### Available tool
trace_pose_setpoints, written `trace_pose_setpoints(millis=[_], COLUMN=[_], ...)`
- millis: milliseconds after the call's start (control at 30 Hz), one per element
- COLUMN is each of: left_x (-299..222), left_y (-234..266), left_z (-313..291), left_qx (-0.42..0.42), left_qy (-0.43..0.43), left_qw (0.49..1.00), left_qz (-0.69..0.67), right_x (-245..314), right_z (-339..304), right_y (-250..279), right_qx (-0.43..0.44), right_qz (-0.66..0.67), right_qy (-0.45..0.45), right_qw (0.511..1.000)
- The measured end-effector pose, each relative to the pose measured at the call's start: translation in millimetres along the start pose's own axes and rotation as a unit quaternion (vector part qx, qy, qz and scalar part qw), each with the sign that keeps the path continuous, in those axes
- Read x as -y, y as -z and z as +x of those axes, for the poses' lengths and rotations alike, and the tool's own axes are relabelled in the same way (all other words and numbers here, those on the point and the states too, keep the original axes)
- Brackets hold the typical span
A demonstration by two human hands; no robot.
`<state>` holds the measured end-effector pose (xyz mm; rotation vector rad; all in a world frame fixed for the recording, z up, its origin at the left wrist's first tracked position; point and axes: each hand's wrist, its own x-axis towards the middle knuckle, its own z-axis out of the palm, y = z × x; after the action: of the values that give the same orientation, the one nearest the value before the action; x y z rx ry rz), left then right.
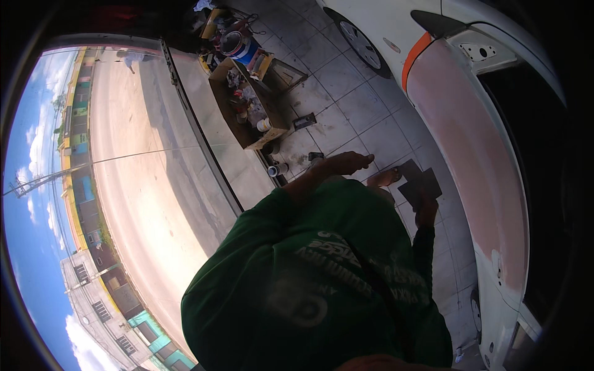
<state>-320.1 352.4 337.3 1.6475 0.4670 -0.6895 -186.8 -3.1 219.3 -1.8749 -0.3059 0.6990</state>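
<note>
My left hand (351,162) is held out over the tiled floor, its fingers stretched and nothing visible in them. To its right and nearer the car, my right hand (426,213) grips dark grey sheets (423,187) that look like sandpaper. They are thin and square-cornered, and appear to overlap. Part of my bare foot (387,177) shows beside them. Along the right stands a white car, its door panel (461,117) covered in dull pinkish filler or primer, with an orange strip (416,60) at the front edge. Neither hand touches the panel.
A cardboard box (221,93) of rubbish and cans stands at the left, beside a paint bucket (231,43) and a small wooden stand (286,79). A can (278,169) lies near the floor's edge. Beyond a dark rail (197,128) runs a sunlit street.
</note>
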Motion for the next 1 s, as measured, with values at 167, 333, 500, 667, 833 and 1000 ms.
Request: trace_pose_setpoints(millis=[167, 333, 500, 667, 833, 1000], left_x=[44.5, 39.4, 63.0, 90.0, 52.0, 57.8], left_y=[28.7, 95.3, 143.2, 164.2, 131.5, 111.3], left_z=[-47.8, -140.1, -243.3, -307.2, -329.6, -337.3], left_qx=[-0.013, -0.186, -0.407, -0.556, -0.55, -0.61], left_qy=[-0.098, -0.188, -0.317, -0.368, -0.372, -0.322], left_qw=[0.897, 0.832, 0.785, 0.742, 0.688, 0.68], left_qz=[-0.431, -0.487, -0.344, -0.068, -0.293, -0.25], right_x=[178.8, 249.7, 303.8, 346.2, 389.0, 417.5], right_z=[26.1, 22.3, 3.2, -1.5, -11.9, -17.7], right_y=[-124.0, -214.5, -304.5, -365.0, -400.5, -398.6], right_qx=[0.129, 0.248, 0.189, 0.25, 0.258, 0.256], right_qz=[0.06, -0.124, -0.122, -0.041, 0.024, 0.026], right_qy=[0.11, 0.281, 0.439, 0.46, 0.424, 0.409], right_qw=[0.984, 0.919, 0.87, 0.851, 0.868, 0.876])
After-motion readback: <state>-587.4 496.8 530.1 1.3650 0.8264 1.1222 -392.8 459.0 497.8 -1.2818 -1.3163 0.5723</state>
